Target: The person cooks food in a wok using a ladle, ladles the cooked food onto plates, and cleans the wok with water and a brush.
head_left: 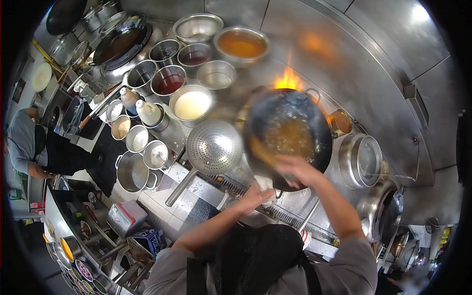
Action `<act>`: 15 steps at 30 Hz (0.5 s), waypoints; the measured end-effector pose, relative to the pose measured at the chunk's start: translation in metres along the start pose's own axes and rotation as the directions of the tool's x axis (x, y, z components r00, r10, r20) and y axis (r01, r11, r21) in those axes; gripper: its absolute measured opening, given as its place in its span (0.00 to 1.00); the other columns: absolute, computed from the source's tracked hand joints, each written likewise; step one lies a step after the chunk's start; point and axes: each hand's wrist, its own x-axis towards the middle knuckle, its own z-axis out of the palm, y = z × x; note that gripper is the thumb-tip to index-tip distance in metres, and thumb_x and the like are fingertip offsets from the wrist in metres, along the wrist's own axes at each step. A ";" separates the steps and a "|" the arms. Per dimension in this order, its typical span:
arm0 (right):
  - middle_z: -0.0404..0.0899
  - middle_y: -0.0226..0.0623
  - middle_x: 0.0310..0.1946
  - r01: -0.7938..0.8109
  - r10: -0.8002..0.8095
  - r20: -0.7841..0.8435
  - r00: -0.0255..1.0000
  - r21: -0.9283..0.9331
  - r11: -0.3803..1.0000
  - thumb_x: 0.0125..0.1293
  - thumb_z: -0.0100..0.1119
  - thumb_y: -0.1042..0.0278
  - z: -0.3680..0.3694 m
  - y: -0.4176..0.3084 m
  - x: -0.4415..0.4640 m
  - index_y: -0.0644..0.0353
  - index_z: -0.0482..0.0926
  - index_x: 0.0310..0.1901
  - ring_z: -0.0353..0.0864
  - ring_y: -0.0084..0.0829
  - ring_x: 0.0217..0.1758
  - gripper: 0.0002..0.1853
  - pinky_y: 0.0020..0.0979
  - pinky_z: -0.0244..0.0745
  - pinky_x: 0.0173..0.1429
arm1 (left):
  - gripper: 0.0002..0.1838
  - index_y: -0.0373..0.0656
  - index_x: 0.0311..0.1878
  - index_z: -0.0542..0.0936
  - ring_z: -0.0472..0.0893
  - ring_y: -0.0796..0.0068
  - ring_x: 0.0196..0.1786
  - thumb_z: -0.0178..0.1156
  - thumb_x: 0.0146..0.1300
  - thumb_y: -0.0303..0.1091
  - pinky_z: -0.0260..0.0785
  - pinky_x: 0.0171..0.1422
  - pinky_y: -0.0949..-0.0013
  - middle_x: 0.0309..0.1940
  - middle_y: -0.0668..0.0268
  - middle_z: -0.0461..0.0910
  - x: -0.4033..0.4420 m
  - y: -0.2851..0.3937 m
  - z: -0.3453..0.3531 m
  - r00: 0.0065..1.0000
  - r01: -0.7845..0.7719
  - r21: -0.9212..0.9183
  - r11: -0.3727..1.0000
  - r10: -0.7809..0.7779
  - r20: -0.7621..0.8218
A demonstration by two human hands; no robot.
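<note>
In the head view a large black wok [319, 142] sits over a burner, with bubbling brownish liquid [290, 135] in its bowl. My left hand [254, 197] is closed on a folded white cloth [264, 184] against the wok's near rim, by its near handle. Over the near side of the wok, my right hand [297, 172] is smeared by motion, its fingers wrapped round a tan brush-like tool [263, 151]. That tool slants to the left inside the wok; blur hides its exact kind.
Flames [288, 80] rise behind the wok. A perforated strainer [215, 147] lies left of it, beside a pot of white liquid [191, 104] and several metal containers. A lidded steel pot [361, 160] stands right. Another person [37, 142] stands far left.
</note>
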 end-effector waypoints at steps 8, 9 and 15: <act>0.84 0.50 0.37 0.150 -0.162 -0.565 0.809 -0.067 0.986 0.72 0.66 0.61 0.043 0.020 0.099 0.55 0.62 0.82 0.84 0.33 0.26 0.39 0.37 0.77 0.25 | 0.29 0.33 0.68 0.66 0.79 0.68 0.60 0.68 0.72 0.29 0.76 0.64 0.61 0.59 0.57 0.77 -0.006 0.022 0.010 0.999 0.029 -0.127 0.991 -0.033 -0.033; 0.85 0.54 0.40 0.061 -0.197 -0.501 0.843 -0.274 0.960 0.72 0.65 0.58 0.041 0.039 0.076 0.53 0.62 0.81 0.85 0.39 0.34 0.39 0.41 0.78 0.35 | 0.27 0.33 0.68 0.67 0.81 0.68 0.58 0.68 0.73 0.29 0.77 0.62 0.61 0.58 0.57 0.78 -0.006 0.022 0.010 0.999 0.014 -0.168 0.986 -0.021 -0.037; 0.84 0.60 0.54 -0.464 0.070 -0.474 0.878 -0.807 0.365 0.71 0.62 0.50 -0.044 0.115 -0.038 0.40 0.56 0.83 0.85 0.59 0.59 0.42 0.54 0.78 0.66 | 0.21 0.35 0.66 0.71 0.82 0.71 0.58 0.64 0.75 0.28 0.77 0.64 0.62 0.57 0.62 0.80 -0.001 0.008 0.000 0.999 0.025 -0.211 0.977 -0.030 -0.017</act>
